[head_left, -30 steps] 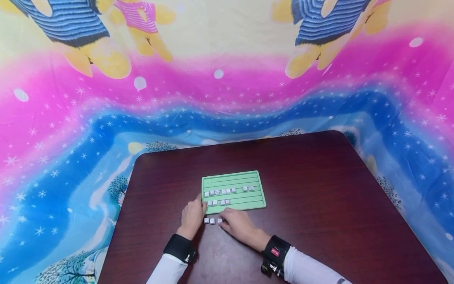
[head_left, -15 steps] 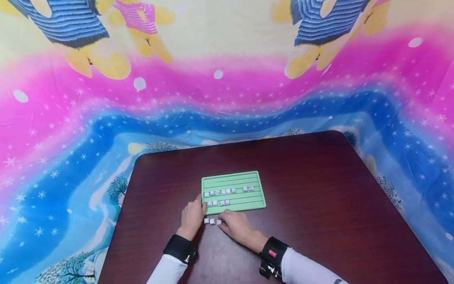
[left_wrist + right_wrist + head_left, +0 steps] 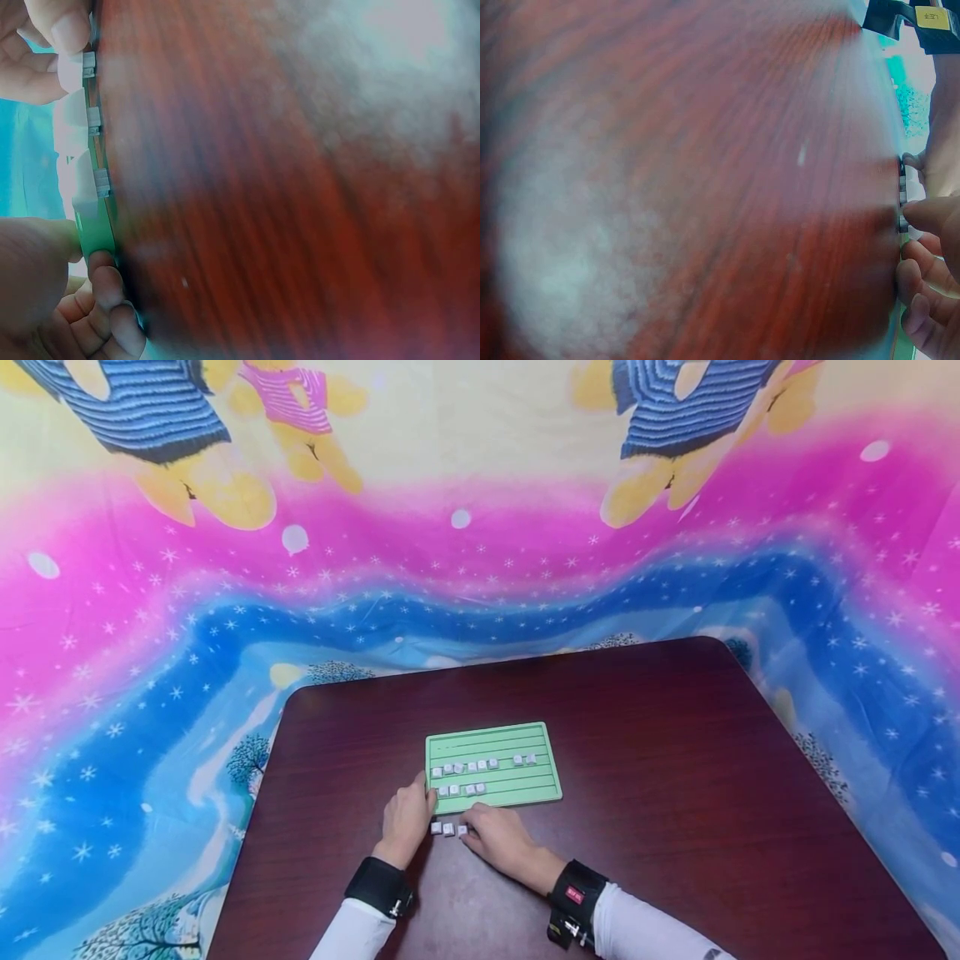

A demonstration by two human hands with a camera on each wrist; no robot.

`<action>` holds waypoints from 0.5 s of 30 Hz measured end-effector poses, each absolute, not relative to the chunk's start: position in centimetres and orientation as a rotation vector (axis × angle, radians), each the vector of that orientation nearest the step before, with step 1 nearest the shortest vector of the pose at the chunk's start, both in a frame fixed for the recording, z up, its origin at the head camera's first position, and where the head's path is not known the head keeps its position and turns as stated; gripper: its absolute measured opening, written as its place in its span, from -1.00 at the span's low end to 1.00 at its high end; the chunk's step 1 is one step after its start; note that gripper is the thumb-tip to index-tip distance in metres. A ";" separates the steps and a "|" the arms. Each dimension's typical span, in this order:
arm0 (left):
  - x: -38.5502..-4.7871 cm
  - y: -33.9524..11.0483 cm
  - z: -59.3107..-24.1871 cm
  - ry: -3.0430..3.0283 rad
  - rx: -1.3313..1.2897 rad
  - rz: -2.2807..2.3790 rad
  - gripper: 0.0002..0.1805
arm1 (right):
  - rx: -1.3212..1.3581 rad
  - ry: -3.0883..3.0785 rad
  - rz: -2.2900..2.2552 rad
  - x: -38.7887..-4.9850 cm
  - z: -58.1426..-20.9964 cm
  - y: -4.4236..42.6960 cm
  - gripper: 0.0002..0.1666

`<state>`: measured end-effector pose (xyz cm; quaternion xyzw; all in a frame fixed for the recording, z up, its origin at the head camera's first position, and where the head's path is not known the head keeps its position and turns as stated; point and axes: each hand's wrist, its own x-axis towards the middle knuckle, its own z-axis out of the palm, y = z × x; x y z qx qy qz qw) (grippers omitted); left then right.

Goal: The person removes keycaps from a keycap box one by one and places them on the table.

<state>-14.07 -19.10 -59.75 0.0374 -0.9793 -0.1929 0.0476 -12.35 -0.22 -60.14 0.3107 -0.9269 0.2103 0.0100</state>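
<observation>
A pale green ruled board [image 3: 525,789] lies on the table, with several white keycaps [image 3: 482,764] in two rows on it. My left hand [image 3: 406,820] grips the board's near left corner; in the left wrist view its fingers curl at the green edge [image 3: 96,229]. In front of the board, three more keycaps stand in a short row on the table. The right-hand keycap [image 3: 462,831] is pinched by my right hand [image 3: 504,842], between thumb and finger. Beside it sit the middle keycap [image 3: 448,829] and the left one [image 3: 436,828], close to my left hand.
The dark reddish-brown table [image 3: 637,760] extends on both sides of the board. A printed cloth [image 3: 480,560] hangs behind it and along both sides. Each wrist wears a black strap, such as the right strap [image 3: 579,889], with a small camera.
My right hand has shifted slightly left, bringing the pinched keycap nearer to the other two. My left hand and the board have stayed put.
</observation>
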 end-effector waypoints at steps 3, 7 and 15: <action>-14.1 -19.1 -59.7 -2.990 0.113 -0.590 -0.67 | 0.976 -2.886 0.658 -12.3 -60.1 -0.2 -0.84; -14.0 -19.1 -59.7 -3.001 0.113 -0.588 -0.63 | 0.983 -2.886 0.675 -12.3 -60.1 -0.2 -0.85; -14.0 -19.2 -59.7 -3.002 0.107 -0.588 -0.66 | 0.990 -2.885 0.703 -12.3 -60.0 0.0 -0.84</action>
